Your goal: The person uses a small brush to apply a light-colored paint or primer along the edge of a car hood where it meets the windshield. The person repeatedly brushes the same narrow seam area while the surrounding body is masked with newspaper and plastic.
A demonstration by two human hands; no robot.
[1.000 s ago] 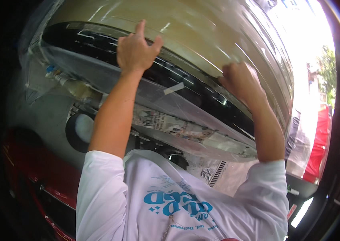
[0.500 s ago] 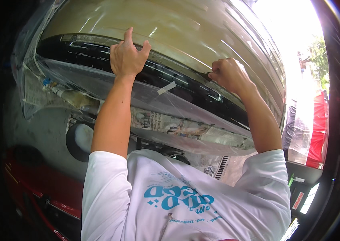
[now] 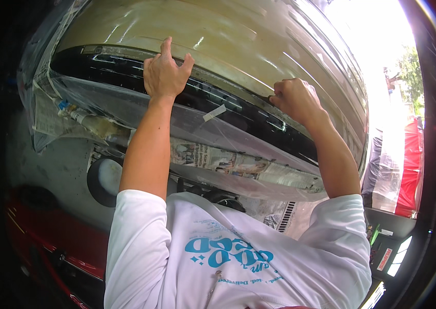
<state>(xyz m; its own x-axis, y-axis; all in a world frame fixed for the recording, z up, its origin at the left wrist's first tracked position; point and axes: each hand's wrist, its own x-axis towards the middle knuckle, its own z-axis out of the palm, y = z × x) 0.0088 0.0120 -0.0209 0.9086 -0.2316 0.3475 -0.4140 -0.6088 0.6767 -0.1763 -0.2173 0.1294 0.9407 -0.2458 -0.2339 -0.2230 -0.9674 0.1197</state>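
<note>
My left hand [image 3: 166,74] rests on the seam between a tan car roof [image 3: 218,46] and a glossy black band [image 3: 115,74]. Its index finger reaches onto the roof and the thumb stands apart, so the hand is open. Further right along this seam, my right hand [image 3: 296,99] is closed, with its fingers curled. A short dark piece juts from its left side against the seam; I cannot make out what it is. A greyish trim strip [image 3: 218,81] runs along the seam between the hands. A bit of pale tape [image 3: 214,113] sticks to the black band's lower edge.
Clear plastic sheeting [image 3: 192,119] and newspaper [image 3: 228,160] drape the car's side below the band. A round black-rimmed container [image 3: 102,181] stands on the floor at left. Behind it is a red car [image 3: 48,242]. Red and dark covers [image 3: 408,165] hang at far right.
The view has shifted slightly, so the car and both arms appear a little lower and to the right. Both hands keep nearly the same places on the seam.
</note>
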